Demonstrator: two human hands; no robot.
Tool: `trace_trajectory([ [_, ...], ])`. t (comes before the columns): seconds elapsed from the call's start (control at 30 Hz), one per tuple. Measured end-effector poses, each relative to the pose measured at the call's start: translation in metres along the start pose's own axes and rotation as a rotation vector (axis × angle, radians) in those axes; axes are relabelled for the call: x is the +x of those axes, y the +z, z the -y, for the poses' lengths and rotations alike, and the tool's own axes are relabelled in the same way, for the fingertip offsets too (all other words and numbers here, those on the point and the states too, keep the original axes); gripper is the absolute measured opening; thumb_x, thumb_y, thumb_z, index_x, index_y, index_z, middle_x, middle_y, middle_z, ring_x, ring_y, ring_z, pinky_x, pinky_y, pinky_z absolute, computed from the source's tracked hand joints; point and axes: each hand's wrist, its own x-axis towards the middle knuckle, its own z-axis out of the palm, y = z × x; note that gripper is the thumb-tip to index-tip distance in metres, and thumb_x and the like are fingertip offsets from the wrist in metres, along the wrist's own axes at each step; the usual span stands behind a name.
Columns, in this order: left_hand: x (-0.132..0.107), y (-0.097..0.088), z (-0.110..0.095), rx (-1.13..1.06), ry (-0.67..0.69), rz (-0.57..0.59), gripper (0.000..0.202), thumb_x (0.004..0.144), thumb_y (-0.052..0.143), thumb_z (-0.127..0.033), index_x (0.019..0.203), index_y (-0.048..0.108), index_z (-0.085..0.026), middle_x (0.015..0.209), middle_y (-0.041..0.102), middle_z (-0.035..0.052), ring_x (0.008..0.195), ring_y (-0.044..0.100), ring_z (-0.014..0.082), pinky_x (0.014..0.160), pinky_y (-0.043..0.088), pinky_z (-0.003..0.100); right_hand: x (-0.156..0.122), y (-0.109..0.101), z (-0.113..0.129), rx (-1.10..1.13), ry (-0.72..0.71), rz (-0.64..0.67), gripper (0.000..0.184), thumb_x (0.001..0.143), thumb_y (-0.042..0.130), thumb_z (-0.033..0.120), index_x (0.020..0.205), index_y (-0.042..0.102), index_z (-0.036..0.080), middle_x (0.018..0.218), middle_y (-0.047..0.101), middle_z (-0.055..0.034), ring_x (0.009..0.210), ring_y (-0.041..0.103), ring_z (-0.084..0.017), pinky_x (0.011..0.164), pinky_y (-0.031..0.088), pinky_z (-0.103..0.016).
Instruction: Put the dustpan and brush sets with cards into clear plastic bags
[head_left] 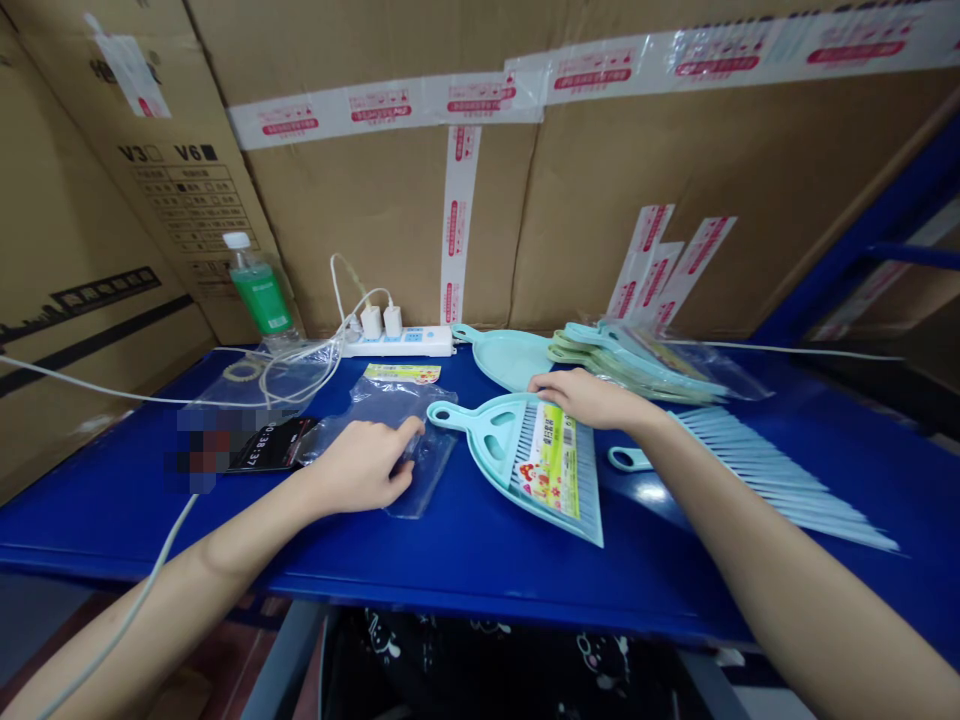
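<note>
My left hand (365, 463) rests on a clear plastic bag (409, 440) lying flat on the blue table (465, 560), its fingers curled and pinching the bag's edge. My right hand (589, 397) lies with fingers pressed on the top edge of a light teal dustpan (495, 440) that holds a small brush with a colourful label card (551, 460). The dustpan sits just right of the bag, its handle pointing left toward my left hand.
A second teal dustpan (510, 355) and a stack of bagged sets (637, 365) lie behind. A loose teal brush (780, 470) lies at the right. A power strip with chargers (397, 340), a green bottle (259, 290), cables, a phone (270, 445) and cardboard boxes (600, 200) stand behind.
</note>
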Motion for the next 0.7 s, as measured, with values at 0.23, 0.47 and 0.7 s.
trace_trajectory([
  [0.23, 0.0009, -0.0002, -0.0007, -0.022, -0.054, 0.027, 0.038, 0.084, 0.035, -0.026, 0.120, 0.040, -0.014, 0.063, 0.063, 0.0022, 0.066, 0.065, 0.0247, 0.061, 0.046, 0.033, 0.0005, 0.0010, -0.0049, -0.038, 0.026, -0.003, 0.025, 0.086, 0.034, 0.012, 0.074, 0.056, 0.019, 0.078, 0.064, -0.0058, 0.073, 0.058, -0.018, 0.065, 0.040, -0.026],
  [0.47, 0.0013, 0.0032, 0.0017, -0.106, -0.064, 0.054, 0.058, 0.082, 0.035, -0.020, 0.137, 0.021, -0.011, 0.065, 0.063, 0.0011, 0.064, 0.063, 0.0216, 0.061, 0.045, 0.031, -0.0006, -0.0002, -0.0035, -0.045, 0.016, -0.011, 0.025, 0.084, 0.035, 0.013, 0.074, 0.058, 0.018, 0.078, 0.065, -0.0075, 0.073, 0.058, -0.019, 0.065, 0.041, -0.028],
  [0.7, 0.0027, 0.0051, 0.0028, -0.139, -0.050, 0.000, 0.050, 0.085, 0.032, -0.023, 0.134, 0.029, -0.013, 0.059, 0.058, -0.0017, 0.059, 0.060, 0.0202, 0.058, 0.043, 0.029, -0.0015, 0.0003, -0.0036, -0.032, 0.005, -0.021, 0.027, 0.084, 0.035, 0.014, 0.076, 0.060, 0.019, 0.077, 0.066, -0.0071, 0.072, 0.059, -0.020, 0.064, 0.042, -0.029],
])
